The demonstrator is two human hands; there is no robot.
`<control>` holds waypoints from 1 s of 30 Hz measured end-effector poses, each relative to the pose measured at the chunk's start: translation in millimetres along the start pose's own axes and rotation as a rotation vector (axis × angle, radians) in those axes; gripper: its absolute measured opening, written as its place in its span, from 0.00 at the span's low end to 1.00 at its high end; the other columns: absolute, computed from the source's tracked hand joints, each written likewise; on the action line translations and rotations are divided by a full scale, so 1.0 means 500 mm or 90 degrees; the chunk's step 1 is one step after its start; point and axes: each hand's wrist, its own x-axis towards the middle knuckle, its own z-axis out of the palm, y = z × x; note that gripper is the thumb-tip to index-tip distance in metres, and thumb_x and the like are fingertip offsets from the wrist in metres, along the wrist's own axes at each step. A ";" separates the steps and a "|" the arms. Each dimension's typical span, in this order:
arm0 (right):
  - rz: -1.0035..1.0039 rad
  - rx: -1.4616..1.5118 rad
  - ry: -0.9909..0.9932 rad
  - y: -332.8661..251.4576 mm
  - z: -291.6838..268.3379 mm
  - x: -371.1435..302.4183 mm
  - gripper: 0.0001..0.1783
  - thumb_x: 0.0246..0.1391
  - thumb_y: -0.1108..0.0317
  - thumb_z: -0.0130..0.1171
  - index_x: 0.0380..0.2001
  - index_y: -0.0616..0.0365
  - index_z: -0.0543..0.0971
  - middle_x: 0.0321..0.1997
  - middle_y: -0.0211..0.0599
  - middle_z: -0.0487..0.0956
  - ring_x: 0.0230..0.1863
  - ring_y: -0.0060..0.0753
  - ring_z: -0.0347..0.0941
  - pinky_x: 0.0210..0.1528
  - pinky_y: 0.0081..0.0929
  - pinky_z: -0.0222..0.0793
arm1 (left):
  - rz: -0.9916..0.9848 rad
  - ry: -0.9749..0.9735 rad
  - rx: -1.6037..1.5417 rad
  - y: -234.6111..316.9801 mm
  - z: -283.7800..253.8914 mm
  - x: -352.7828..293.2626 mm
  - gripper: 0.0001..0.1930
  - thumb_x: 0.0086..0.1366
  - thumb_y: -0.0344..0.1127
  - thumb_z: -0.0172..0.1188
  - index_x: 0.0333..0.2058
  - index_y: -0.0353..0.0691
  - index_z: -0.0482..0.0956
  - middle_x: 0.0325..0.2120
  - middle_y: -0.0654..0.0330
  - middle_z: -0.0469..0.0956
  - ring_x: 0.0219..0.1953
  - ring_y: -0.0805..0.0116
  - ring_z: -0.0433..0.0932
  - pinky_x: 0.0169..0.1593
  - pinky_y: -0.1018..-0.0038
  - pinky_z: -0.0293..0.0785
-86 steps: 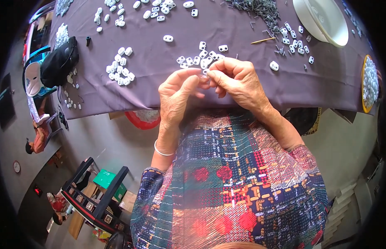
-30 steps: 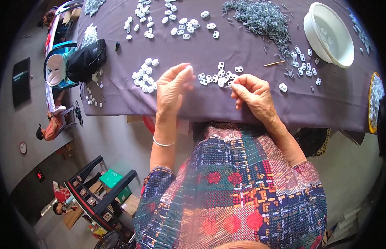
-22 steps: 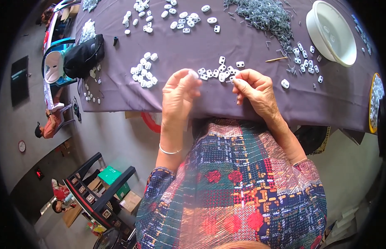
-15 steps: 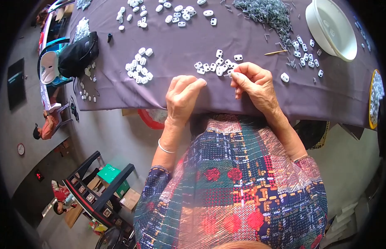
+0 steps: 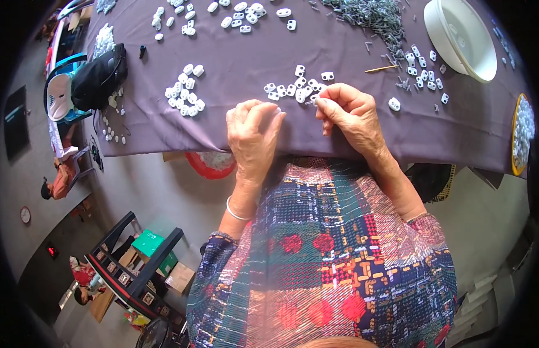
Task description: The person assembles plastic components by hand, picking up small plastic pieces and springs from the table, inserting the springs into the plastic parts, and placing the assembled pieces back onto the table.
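My left hand is closed near the table's front edge, thumb and forefinger together. A whitish speck shows at its fingertips, too small to name. Across a narrow gap, my right hand pinches something small and pale that I cannot make out. Just beyond the right fingertips lies a loose cluster of small white plastic pieces with dark holes. Farther left sits a heap of similar white pieces. A single white piece lies to the right of my right hand.
Grey pins are piled at the far side. A white basin stands at the far right, near a thin pointed stick and more white pieces. A black bag lies left. Under the table edge is a red basin.
The whole view has shifted slightly, so the table things appear a little farther left. My left thumb and forefinger have come closer together. My right hand keeps its pinch.
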 end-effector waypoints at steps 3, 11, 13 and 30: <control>0.002 0.000 0.008 0.000 0.001 0.001 0.07 0.54 0.71 0.55 0.33 0.64 0.75 0.24 0.31 0.76 0.19 0.15 0.69 0.20 0.15 0.69 | 0.008 -0.001 -0.046 0.001 0.009 -0.004 0.09 0.47 0.26 0.67 0.29 0.37 0.77 0.26 0.62 0.75 0.27 0.71 0.72 0.32 0.77 0.70; 0.012 0.008 0.017 -0.011 0.006 -0.004 0.06 0.54 0.71 0.56 0.32 0.64 0.75 0.22 0.31 0.75 0.18 0.15 0.69 0.19 0.14 0.68 | -0.539 -0.109 -0.818 0.004 -0.015 0.007 0.09 0.56 0.28 0.62 0.36 0.36 0.76 0.31 0.59 0.78 0.30 0.69 0.79 0.28 0.81 0.71; 0.022 -0.020 0.025 -0.036 0.020 -0.013 0.06 0.54 0.71 0.56 0.32 0.64 0.75 0.21 0.31 0.75 0.17 0.15 0.69 0.19 0.14 0.68 | -0.577 -0.144 -0.897 -0.001 -0.011 0.003 0.10 0.57 0.29 0.61 0.38 0.37 0.76 0.33 0.58 0.78 0.32 0.69 0.79 0.28 0.81 0.71; 0.003 -0.162 -0.003 -0.036 0.040 -0.012 0.07 0.53 0.70 0.56 0.28 0.63 0.75 0.19 0.27 0.74 0.16 0.12 0.66 0.17 0.11 0.61 | -0.568 -0.196 -0.944 -0.001 -0.007 -0.014 0.09 0.56 0.27 0.60 0.37 0.36 0.76 0.31 0.59 0.79 0.32 0.67 0.79 0.28 0.81 0.71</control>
